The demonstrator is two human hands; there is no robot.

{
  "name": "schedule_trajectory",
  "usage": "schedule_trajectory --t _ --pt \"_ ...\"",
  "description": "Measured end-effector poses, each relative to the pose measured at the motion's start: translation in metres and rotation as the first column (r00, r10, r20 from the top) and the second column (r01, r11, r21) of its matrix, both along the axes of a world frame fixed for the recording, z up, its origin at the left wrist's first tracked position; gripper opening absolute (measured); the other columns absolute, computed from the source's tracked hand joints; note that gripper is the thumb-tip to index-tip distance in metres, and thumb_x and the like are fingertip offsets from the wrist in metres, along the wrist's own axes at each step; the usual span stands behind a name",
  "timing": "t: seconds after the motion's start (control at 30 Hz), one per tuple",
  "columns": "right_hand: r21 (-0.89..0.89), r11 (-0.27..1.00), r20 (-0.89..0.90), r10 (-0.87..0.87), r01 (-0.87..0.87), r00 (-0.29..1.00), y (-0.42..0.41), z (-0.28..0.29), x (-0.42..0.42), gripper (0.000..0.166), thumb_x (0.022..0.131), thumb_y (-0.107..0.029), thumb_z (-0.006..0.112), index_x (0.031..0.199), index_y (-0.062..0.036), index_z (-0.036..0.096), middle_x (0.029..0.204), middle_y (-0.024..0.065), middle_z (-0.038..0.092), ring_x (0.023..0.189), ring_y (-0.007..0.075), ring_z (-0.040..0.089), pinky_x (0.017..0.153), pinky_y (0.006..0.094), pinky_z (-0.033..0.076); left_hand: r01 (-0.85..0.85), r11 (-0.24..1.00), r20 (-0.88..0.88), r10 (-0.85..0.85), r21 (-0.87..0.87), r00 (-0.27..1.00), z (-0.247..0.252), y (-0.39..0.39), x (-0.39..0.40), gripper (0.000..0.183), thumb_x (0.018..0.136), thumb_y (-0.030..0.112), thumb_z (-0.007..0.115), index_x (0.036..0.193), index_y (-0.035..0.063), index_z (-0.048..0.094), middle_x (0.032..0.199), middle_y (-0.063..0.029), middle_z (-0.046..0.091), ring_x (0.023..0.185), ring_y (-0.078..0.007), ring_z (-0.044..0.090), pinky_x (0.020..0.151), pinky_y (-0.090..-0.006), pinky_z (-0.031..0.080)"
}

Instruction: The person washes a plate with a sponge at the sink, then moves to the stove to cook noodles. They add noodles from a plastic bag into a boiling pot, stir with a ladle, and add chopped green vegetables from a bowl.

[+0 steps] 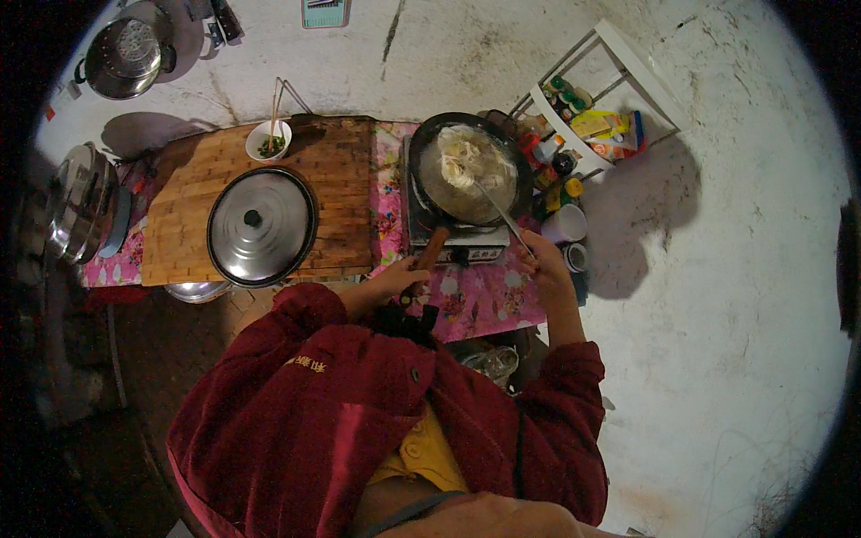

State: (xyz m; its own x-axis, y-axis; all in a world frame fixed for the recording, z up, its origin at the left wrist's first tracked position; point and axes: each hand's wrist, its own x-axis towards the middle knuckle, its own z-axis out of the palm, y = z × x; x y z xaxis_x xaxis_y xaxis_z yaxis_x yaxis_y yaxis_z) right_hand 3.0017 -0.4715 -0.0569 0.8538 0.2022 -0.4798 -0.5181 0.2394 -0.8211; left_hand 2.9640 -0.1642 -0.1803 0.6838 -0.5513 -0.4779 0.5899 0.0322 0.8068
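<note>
A dark wok (438, 204) stands on a portable gas stove (493, 254), with noodles (460, 161) in cloudy liquid inside it. My left hand (398, 277) is closed around the wok's wooden handle (434, 247). In my right hand (546, 259) is the thin metal handle of a utensil (499, 210), which slants down into the wok and meets the noodles; its far end is hidden there. Left of the stove, a round metal lid (261, 227) with a black knob lies on a wooden board (343, 202). Behind the lid, a white bowl (251, 142) holds chopped greens and a pair of chopsticks.
Bottles (553, 195) and a white cup (567, 223) crowd the wok's right side, beside a white corner shelf (584, 149) with packets and jars. A metal steamer pot (79, 205) stands at the far left. The floral tablecloth (481, 302) shows in front of the stove.
</note>
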Motion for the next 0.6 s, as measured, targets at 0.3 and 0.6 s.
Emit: schedule_trajectory --t 0.3,0.6 --pt "-0.323 0.935 -0.012 -0.157 0.145 0.987 0.0 0.048 -0.015 0.019 0.09 -0.027 0.053 0.094 -0.0085 0.052 0.063 -0.0008 0.051 0.038 0.0054 0.037 0.033 0.0205 0.029 0.028 0.998 0.075 -0.032 0.049 0.997 0.006 0.001 0.0 0.034 0.086 0.03 0.06 0.105 0.0035 0.05 0.089 -0.007 0.061 0.071 -0.0154 0.061 0.058 -0.0282 0.05" --pt "-0.302 0.946 0.052 -0.108 0.119 0.993 -0.019 0.037 -0.003 0.018 0.09 -0.028 0.053 0.09 -0.0096 0.05 0.062 0.0009 0.05 0.036 0.0065 0.035 0.033 0.0208 0.029 0.021 0.999 0.025 -0.021 0.035 0.999 0.009 0.002 -0.001 0.042 0.084 0.026 0.061 0.113 0.0018 0.045 0.088 -0.0077 0.058 0.069 -0.0158 0.059 0.057 -0.0293 0.049"
